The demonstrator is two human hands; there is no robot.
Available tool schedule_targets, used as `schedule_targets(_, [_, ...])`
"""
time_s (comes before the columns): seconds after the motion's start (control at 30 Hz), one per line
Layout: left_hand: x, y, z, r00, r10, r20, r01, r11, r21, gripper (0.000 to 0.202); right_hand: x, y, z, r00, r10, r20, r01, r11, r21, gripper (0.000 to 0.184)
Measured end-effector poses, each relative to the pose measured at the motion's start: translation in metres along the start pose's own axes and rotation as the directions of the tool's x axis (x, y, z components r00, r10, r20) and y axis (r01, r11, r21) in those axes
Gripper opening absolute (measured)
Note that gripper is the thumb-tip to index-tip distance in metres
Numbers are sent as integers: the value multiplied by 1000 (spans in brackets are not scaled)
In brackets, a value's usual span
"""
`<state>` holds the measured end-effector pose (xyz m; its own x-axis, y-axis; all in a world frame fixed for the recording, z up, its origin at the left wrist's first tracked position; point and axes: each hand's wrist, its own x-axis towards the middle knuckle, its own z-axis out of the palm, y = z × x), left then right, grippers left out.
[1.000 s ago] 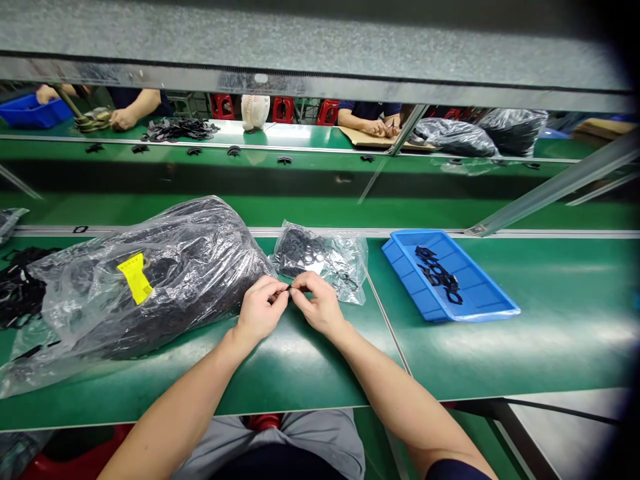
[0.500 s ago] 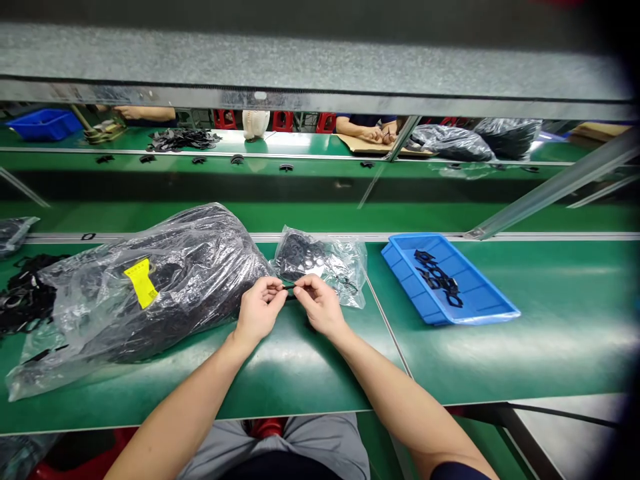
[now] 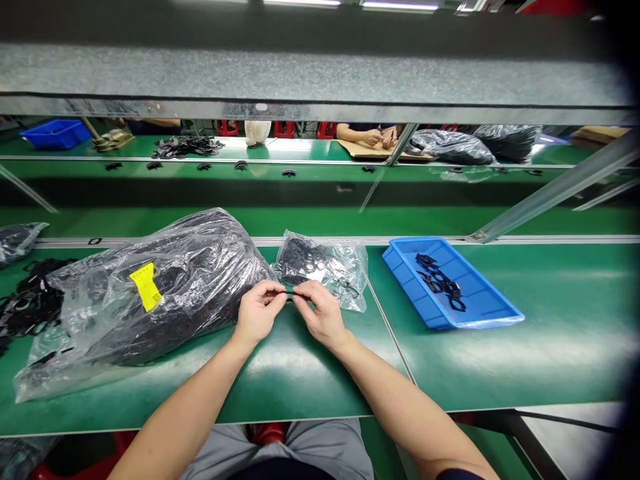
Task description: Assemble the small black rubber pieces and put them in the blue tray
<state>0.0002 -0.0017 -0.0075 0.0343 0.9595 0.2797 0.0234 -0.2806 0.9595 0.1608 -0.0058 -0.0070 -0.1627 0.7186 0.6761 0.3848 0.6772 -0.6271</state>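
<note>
Between my two hands is a small thin black part [image 3: 289, 295], seen nearly edge-on and mostly covered by fingers. My left hand [image 3: 259, 311] pinches its left end, and my right hand [image 3: 320, 311] pinches the right end. Just beyond the hands lies a small clear bag of black ring-shaped parts [image 3: 303, 259]. To the left, a large clear bag full of dark parts [image 3: 200, 267] with a yellow label [image 3: 146, 287] reaches close to my left hand. A blue tray [image 3: 480, 293] on the right holds several black frame-like parts [image 3: 440, 281].
Loose black parts [image 3: 30, 293] are heaped at the far left. A slanted metal post [image 3: 545, 190] rises behind the tray. Across the green belt [image 3: 310, 220], which carries spaced black parts, co-workers' hands [image 3: 377, 138] work at the opposite bench. A metal beam [image 3: 320, 83] crosses overhead.
The view has tilted up slightly, so the scene sits a little lower. My hands keep the black part pinched between them, and it now looks flatter and more edge-on.
</note>
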Motion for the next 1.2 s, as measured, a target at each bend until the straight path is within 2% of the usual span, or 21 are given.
schedule_targets(0.13, [2, 4, -1, 998, -63, 3, 63, 997, -40, 7, 0, -2, 0, 996, -84, 0, 84, 996, -28, 21])
schedule_targets(0.27, [1, 2, 1, 996, -91, 4, 91, 990, -108, 14, -1, -1, 0, 995, -98, -7, 98, 994, -40, 21])
schedule_targets(0.37, [-1, 0, 2, 998, -67, 1, 67, 993, -102, 19, -3, 0, 1, 999, -40, -19, 39, 999, -33, 21])
schedule_targets(0.5, [-3, 3, 1, 1000, 26, 16, -26, 1000, 12, 10, -4, 3, 2, 994, 109, -18, -107, 990, 88, 30])
schedule_targets(0.6, [-3, 4, 1, 998, 50, 48, -52, 998, 43, 9, -1, 2, 2, 984, 178, -8, -176, 977, 124, 21])
schedule_targets(0.67, [-2, 4, 2, 999, 8, 48, -8, 1000, -6, 15, 2, -1, 1, 981, 195, -12, -193, 976, 103, 12])
schedule_targets(0.73, [-1, 2, 4, 995, -81, 66, 87, 992, -95, 33, 3, -2, 1, 976, 216, -22, -213, 971, 111, 12])
schedule_targets(0.8, [1, -1, 5, 976, -188, 109, 202, 970, -135, 34, 4, -1, 2, 963, 267, -22, -260, 952, 158, 14])
schedule_targets(0.9, [4, -7, 4, 965, -240, 105, 252, 961, -116, 38, 6, 6, 4, 911, 411, 15, -399, 874, 277, 17])
schedule_targets(1.0, [4, -11, 0, 966, -259, 18, 260, 965, -40, 44, 9, 11, 5, 847, 517, 127, -516, 740, 430, 25])
schedule_targets(1.13, [6, -13, -3, 960, -268, -79, 268, 963, 1, 46, 12, 15, 6, 724, 579, 375, -679, 502, 535, 49])
schedule_targets(1.2, [8, -12, -2, 955, -290, -68, 289, 957, -26, 50, 12, 17, 7, 699, 595, 397, -700, 454, 552, 56])
